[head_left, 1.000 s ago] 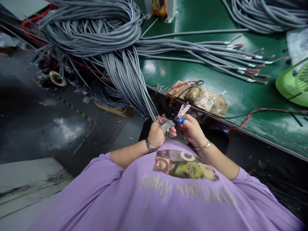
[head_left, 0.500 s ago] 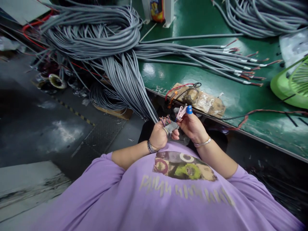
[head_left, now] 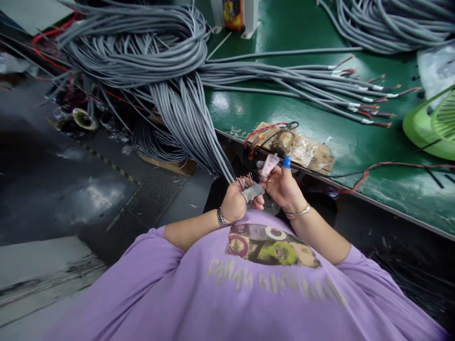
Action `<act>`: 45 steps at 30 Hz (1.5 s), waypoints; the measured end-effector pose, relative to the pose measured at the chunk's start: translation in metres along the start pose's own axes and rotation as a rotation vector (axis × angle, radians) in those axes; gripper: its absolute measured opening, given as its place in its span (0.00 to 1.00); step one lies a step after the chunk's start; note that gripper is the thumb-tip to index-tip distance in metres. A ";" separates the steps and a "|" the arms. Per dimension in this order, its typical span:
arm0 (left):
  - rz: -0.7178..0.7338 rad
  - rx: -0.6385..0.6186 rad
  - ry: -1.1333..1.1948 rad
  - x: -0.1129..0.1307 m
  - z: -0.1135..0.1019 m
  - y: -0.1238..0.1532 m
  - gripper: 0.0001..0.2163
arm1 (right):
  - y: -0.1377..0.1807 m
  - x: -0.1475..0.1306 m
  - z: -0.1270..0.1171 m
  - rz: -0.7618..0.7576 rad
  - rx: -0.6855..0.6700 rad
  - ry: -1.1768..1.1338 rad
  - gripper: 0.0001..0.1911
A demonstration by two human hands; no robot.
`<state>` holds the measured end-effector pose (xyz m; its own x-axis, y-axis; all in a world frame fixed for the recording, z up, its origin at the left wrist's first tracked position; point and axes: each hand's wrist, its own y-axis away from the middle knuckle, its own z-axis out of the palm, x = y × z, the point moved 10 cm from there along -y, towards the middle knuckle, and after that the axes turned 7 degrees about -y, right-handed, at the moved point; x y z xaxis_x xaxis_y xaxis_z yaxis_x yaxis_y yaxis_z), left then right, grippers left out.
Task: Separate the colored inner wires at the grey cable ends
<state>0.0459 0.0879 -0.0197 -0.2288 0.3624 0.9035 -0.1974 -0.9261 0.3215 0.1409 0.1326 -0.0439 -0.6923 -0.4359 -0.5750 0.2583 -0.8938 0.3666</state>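
My left hand (head_left: 236, 202) is closed around the end of a grey cable, whose thin coloured wires (head_left: 245, 181) fan out above the fist. A grey wrapping (head_left: 252, 191) covers its thumb. Just to the right, my right hand (head_left: 284, 188) holds a small pink clip-like tool (head_left: 269, 166) between its fingers, close to the wires. The right thumb wears a blue finger cot (head_left: 286, 162) and stands raised, apart from the tool. Whether the tool grips a wire is too small to make out.
A big coil of grey cables (head_left: 142, 52) hangs over the green bench (head_left: 241, 111) edge at left. Stripped cable ends (head_left: 369, 106) lie across the bench. A wooden block (head_left: 322, 158) with red and black leads sits at the edge. A green fan (head_left: 426, 125) stands at right.
My right thumb has lifted away from the pink tool and moved slightly right. The tool has turned a little, and its two arms no longer show apart. My left hand has hardly moved.
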 end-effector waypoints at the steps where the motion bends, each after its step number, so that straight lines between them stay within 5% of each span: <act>1: 0.017 -0.002 0.003 0.002 -0.001 0.001 0.19 | 0.001 0.001 0.000 0.026 -0.004 0.001 0.35; 11: 0.127 0.144 -0.023 0.013 -0.017 0.001 0.17 | 0.005 -0.014 0.014 -0.032 -0.059 0.068 0.23; 30: 0.219 0.140 -0.246 0.020 -0.013 -0.005 0.19 | -0.006 -0.005 0.004 -0.081 0.086 -0.155 0.21; 36: 0.191 0.152 -0.245 0.016 -0.019 0.000 0.19 | -0.005 0.009 0.002 0.040 0.042 -0.171 0.30; 45: 0.052 -0.132 -0.095 -0.008 -0.006 -0.012 0.25 | 0.001 0.001 -0.008 0.036 -0.050 0.067 0.29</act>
<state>0.0441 0.0973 -0.0324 -0.1522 0.2970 0.9427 -0.3123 -0.9194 0.2392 0.1463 0.1301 -0.0498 -0.6361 -0.4720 -0.6104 0.3165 -0.8811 0.3515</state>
